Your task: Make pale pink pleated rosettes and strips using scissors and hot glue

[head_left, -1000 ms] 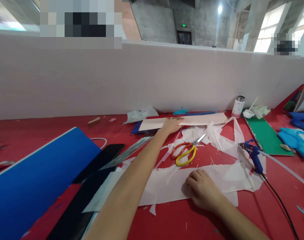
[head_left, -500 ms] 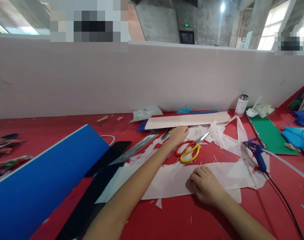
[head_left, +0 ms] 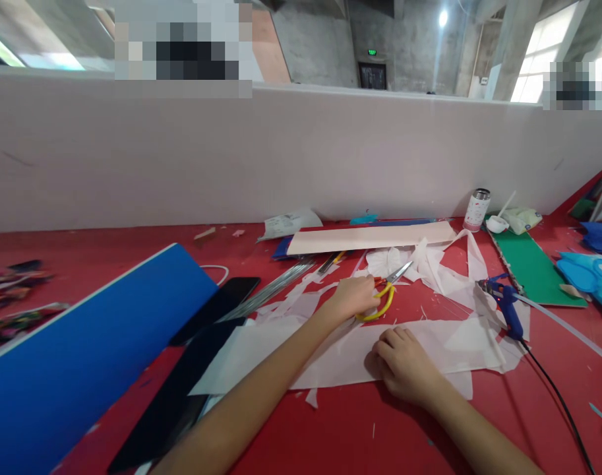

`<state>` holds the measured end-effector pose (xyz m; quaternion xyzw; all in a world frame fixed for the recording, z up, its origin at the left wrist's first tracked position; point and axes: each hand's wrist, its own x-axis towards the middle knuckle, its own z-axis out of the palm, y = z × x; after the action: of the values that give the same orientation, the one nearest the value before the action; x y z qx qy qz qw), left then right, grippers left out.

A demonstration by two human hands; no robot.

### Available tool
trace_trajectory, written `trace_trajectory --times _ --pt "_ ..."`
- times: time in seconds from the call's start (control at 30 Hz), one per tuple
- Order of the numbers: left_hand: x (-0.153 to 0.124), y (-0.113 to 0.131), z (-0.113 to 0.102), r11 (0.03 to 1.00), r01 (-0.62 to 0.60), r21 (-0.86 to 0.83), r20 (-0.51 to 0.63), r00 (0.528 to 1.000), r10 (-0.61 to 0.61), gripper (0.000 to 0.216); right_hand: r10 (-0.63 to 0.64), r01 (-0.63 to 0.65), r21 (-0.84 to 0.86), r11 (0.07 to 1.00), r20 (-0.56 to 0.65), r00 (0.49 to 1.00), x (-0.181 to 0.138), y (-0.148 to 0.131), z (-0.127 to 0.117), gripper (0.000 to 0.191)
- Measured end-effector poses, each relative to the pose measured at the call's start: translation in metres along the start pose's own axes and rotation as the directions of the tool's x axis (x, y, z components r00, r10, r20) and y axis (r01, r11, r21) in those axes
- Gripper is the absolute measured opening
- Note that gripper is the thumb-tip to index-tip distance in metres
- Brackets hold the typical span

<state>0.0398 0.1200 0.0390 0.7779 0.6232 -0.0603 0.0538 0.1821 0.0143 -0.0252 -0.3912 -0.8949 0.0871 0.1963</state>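
On red table [head_left: 330,435], left fingers [head_left: 370,287] curled at scissors [head_left: 390,291], right fingers [head_left: 386,338] on sheet [head_left: 343,356]; both grips unclear.

"How many scissors [head_left: 398,272] at the left hand [head_left: 356,296]?"
"One pair."
"Left of that hand?"
"One blue board [head_left: 103,330]."
"Beyond it?"
"One beige board [head_left: 374,239] — one flask [head_left: 477,212] too, farther right."
"And right of it?"
"One glue gun [head_left: 511,313], plus one green board [head_left: 538,267] past that."

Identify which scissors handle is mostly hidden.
The red handle, only a sliver showing beside the left hand; the yellow handle shows most of its loop.
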Motion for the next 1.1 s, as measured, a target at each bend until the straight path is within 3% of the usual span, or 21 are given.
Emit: trace_trajectory --times 0.23,0.37,0.53,1.1 --pt "-0.011 0.009 -0.001 0.999 0.042 -0.029 -0.061 0.997 -0.043 0.038 0.009 -0.009 0.012 1.0 0.034 0.999 0.0 -0.001 -0.002 0.008" --pt "-0.022 0.023 0.003 0.997 0.006 -0.073 -0.034 0.999 -0.008 0.03 0.015 -0.015 0.035 0.999 0.021 1.0 0.0 -0.001 -0.002 0.008" --pt "-0.023 0.036 0.011 0.995 0.035 -0.099 -0.042 0.998 -0.039 0.038 0.008 -0.008 0.045 0.999 0.014 1.0 -0.001 0.001 -0.001 0.006" --pt "-0.017 0.044 0.015 0.995 0.097 -0.036 -0.103 0.99 -0.101 0.031 0.004 -0.004 0.001 1.0 0.004 1.0 -0.001 0.001 0.001 0.003"
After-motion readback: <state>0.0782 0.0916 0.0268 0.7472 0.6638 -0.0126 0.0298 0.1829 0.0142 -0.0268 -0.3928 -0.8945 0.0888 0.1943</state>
